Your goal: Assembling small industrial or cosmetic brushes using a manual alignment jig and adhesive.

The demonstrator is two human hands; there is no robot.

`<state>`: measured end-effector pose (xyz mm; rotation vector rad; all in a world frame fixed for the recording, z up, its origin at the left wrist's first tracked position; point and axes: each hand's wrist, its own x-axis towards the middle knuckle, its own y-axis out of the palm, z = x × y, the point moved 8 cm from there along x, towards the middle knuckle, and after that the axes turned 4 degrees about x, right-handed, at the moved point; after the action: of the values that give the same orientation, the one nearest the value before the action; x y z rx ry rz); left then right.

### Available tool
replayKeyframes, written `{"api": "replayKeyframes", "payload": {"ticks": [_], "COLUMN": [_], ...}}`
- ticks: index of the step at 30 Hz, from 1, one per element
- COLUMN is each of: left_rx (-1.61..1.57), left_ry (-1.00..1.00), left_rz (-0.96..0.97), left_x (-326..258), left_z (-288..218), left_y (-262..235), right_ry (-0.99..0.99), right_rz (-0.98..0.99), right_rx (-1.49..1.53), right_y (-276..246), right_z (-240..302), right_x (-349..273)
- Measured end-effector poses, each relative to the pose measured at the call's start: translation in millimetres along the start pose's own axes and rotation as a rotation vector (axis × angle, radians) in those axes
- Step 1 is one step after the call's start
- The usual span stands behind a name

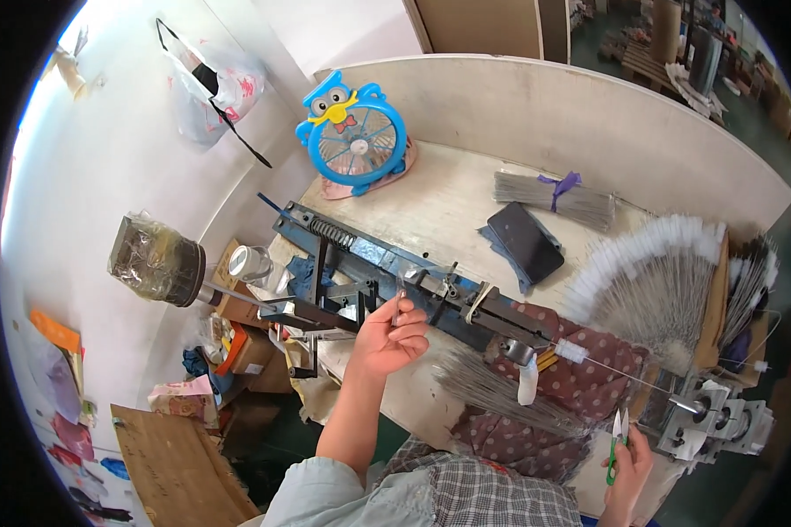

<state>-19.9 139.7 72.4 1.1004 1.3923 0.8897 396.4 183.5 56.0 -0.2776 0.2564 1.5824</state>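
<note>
A long blue brush-twisting machine (387,268) lies slantwise across the worktop (448,198), its axis running from upper left to lower right. Fanned finished bottle brushes (650,281) lie at its right. The left hand (387,338), arm raised, pinches a thin wire (397,306) against the machine's middle. The right hand (631,470), low near the chuck end, grips small green-handled scissors (617,443).

Dark rectangular phone (525,241), screen black, lying flat on the bench near the tied wire bundle. White plastic bag with red print (215,92) hanging on the left wall; cardboard boxes (246,347) stacked below the bench's left edge, brown with an orange patch. Small pinkish packet (183,397) beside them, lower left.
</note>
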Motion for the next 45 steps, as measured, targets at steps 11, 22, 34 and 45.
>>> {"api": "replayKeyframes", "payload": {"ticks": [11,22,34,45], "left_rx": [0.71,1.074,1.136,1.159], "left_ry": [0.306,0.389,0.42,0.43], "left_rz": [-0.391,-0.472,-0.533,-0.539], "left_x": [-23.8,-40.5,-49.5,-50.1], "left_z": [-30.8,-38.5,-45.8,-50.5], "left_y": [-18.1,-16.3,-21.8,-23.8], "right_ry": [0.275,0.024,-0.255,-0.268], "right_rz": [0.656,1.004,0.901,0.913], "right_rx": [-0.195,-0.362,-0.476,-0.507], "right_y": [107.3,262.9,320.8,338.2], "right_z": [13.0,25.9,43.3,46.3], "right_x": [-30.8,-17.2,-6.8,-4.0]}}
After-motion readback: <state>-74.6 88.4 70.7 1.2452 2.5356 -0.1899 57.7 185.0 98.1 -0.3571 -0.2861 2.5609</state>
